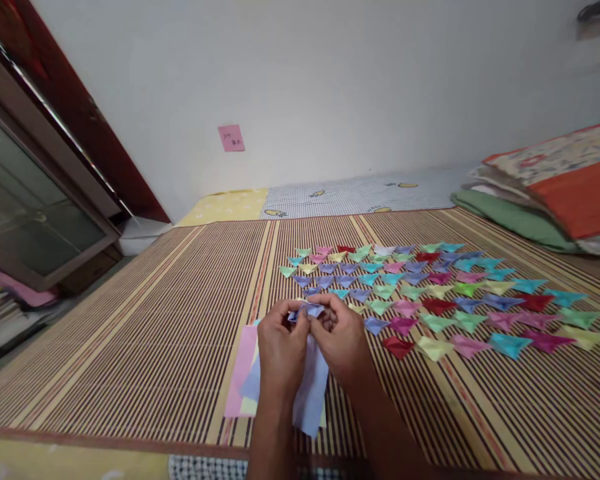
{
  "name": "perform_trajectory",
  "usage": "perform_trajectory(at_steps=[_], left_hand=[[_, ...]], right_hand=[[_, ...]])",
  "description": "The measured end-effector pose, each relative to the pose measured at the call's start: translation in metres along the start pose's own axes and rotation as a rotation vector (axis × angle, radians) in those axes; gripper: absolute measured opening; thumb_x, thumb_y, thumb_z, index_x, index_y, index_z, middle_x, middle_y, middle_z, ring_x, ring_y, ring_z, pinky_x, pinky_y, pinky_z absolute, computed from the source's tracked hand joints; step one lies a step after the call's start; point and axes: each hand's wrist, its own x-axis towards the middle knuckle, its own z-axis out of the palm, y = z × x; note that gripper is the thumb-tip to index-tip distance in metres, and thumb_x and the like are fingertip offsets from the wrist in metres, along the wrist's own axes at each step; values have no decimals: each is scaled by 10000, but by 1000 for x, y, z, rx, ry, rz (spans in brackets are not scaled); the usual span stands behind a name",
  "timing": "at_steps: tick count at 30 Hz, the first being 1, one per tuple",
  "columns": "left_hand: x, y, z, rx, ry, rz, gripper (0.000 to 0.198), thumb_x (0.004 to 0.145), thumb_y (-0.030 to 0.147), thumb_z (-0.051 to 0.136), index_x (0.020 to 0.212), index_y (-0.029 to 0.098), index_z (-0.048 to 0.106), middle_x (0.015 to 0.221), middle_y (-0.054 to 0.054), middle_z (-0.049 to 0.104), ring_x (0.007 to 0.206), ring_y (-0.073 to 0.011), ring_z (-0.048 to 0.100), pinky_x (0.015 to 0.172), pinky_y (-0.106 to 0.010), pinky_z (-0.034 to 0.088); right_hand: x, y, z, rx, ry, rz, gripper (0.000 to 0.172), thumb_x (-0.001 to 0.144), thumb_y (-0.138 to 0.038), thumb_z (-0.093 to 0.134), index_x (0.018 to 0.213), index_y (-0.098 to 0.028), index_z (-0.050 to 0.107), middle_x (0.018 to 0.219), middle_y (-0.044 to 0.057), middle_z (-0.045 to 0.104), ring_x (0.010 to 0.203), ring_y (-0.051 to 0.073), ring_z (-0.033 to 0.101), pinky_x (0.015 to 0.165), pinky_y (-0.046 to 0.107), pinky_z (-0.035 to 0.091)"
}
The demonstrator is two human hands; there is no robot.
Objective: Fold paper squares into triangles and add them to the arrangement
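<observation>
Between my two hands is a small lilac-blue folded paper (314, 311). My left hand (281, 343) pinches its left side with thumb and fingers, and my right hand (344, 340) grips its right side. The thumbs meet near its lower edge, and part of the paper is hidden behind the fingers. Beneath my hands and wrists lie loose sheets of coloured paper: a pink sheet (237, 393) at the left and a blue-violet sheet (313, 393) between my forearms. To the right, many small boat-like folded papers (439, 306) in several colours are set out in rows.
A striped bamboo mat (145, 333) covers the bed. Folded bedding and a pillow (555, 160) are stacked at the far right. A pink note (231, 138) is stuck on the white wall. At the left stands a glass-doored cabinet (30, 193).
</observation>
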Motion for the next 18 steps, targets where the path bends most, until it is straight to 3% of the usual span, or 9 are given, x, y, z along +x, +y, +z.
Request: perform_trajectory(at_steps=[5,10,18], left_hand=[[1,0,-5,69,38,11,105,833,259,651,812,189,727,738,-18,716,670,-178,658,609,-260,497],[2,-2,-7,72,3,3,109,829,277,658,799,187,713,722,-17,696,649,-173,635,594,-257,482],[-1,4,-4,86,-37,102,117,864,218,617,823,196,725,815,-36,702,776,-196,669,693,-288,527]], right_hand=[[1,-6,-3,-29,-34,1,229,779,-264,642,984,-178,694,688,-3,649,580,154,586,535,256,457],[2,-8,-9,-46,-64,-21,216,806,-290,633,985,-181,686,707,9,651,583,164,590,550,273,476],[-3,-5,-1,-123,54,-28,160,831,-217,562,931,-191,684,776,44,711,661,194,643,624,306,500]])
